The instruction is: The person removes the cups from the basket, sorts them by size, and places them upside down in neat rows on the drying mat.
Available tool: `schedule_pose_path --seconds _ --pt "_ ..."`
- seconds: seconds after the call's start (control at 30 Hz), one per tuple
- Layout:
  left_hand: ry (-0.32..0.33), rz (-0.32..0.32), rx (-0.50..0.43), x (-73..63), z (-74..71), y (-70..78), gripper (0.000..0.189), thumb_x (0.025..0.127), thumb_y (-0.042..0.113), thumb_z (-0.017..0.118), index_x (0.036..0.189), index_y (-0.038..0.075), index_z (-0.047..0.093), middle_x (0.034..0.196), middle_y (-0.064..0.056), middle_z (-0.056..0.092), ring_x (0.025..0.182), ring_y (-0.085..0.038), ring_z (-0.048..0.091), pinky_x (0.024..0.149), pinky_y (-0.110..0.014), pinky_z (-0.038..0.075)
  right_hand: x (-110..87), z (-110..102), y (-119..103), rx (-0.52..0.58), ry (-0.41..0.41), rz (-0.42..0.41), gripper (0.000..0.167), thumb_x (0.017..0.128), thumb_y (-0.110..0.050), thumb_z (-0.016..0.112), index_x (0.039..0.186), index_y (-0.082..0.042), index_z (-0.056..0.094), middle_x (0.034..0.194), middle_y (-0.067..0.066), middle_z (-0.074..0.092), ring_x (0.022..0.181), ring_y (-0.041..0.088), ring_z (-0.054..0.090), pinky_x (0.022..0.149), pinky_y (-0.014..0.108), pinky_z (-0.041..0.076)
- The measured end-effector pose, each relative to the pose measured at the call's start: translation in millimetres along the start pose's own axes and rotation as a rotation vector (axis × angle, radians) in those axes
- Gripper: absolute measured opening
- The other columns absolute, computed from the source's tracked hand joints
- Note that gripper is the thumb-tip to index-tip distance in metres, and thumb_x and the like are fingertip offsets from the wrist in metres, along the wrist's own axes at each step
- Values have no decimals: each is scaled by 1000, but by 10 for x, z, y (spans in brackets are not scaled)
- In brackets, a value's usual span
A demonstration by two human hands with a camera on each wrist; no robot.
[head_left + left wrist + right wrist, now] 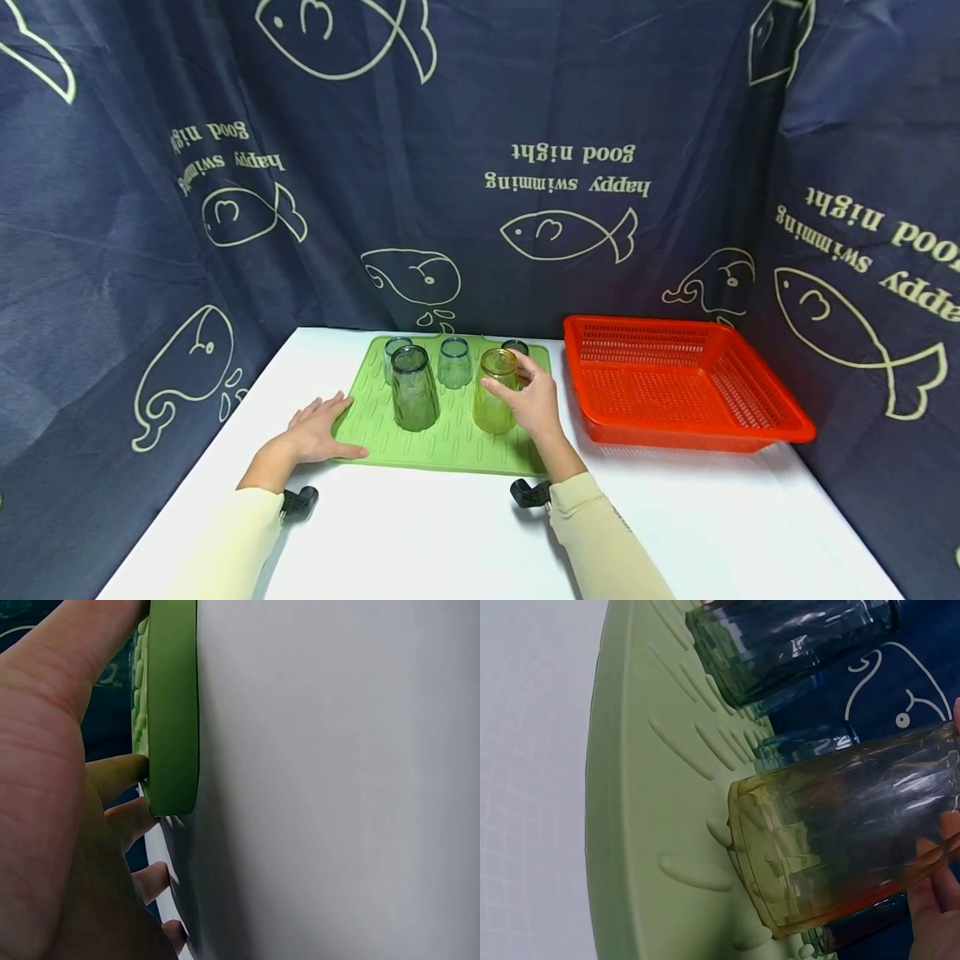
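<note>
My right hand (537, 402) holds a yellow glass tumbler (492, 408) near its top, between thumb and fingers. The tumbler's lower end is at the ribbed green mat (457, 450); whether it touches is hard to tell. Left of it stands a tall dark grey-green glass (415, 396). Behind are a short blue glass (454, 367), another bluish glass (393, 346) partly hidden, and a dark glass (515, 345) mostly behind the yellow one. My left hand (313, 432) lies with spread fingers at the mat's front left corner, its thumb and index finger touching the mat.
A red plastic basket (682, 429) with perforated walls sits right of the mat on the white table (420, 533). Dark blue curtains (465, 125) with fish drawings enclose the back and both sides.
</note>
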State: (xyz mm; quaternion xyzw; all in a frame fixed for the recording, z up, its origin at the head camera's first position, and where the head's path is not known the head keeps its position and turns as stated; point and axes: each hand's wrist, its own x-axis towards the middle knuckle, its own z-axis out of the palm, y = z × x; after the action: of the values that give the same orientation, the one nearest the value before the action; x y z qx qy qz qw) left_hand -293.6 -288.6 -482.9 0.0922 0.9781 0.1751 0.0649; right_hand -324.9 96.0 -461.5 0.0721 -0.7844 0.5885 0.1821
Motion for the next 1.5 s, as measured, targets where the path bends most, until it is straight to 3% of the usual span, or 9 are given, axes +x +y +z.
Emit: schedule_pose_path --seconds 0.17,0.97,1.5 --pt "5 0 -1 -9 -8 19 116 72 65 82 157 0 36 164 -29 28 149 -60 18 118 -77 14 -3 11 17 18 11 -10 66 73 -26 94 133 -16 69 114 12 76 101 25 69 86 31 54" --pt "5 8 0 -7 6 27 116 72 64 83 157 1 36 163 -29 29 149 -60 19 118 -77 15 -11 0 3 -39 21 -3 68 72 -30 95 133 -17 69 119 8 76 100 28 71 88 36 56" --pt "-7 -1 2 9 -41 59 114 74 64 81 156 -1 36 162 -31 30 148 -61 21 116 -79 17 -3 -72 9 70 -25 -47 76 76 -17 93 142 -2 59 127 14 72 114 30 69 102 46 56"
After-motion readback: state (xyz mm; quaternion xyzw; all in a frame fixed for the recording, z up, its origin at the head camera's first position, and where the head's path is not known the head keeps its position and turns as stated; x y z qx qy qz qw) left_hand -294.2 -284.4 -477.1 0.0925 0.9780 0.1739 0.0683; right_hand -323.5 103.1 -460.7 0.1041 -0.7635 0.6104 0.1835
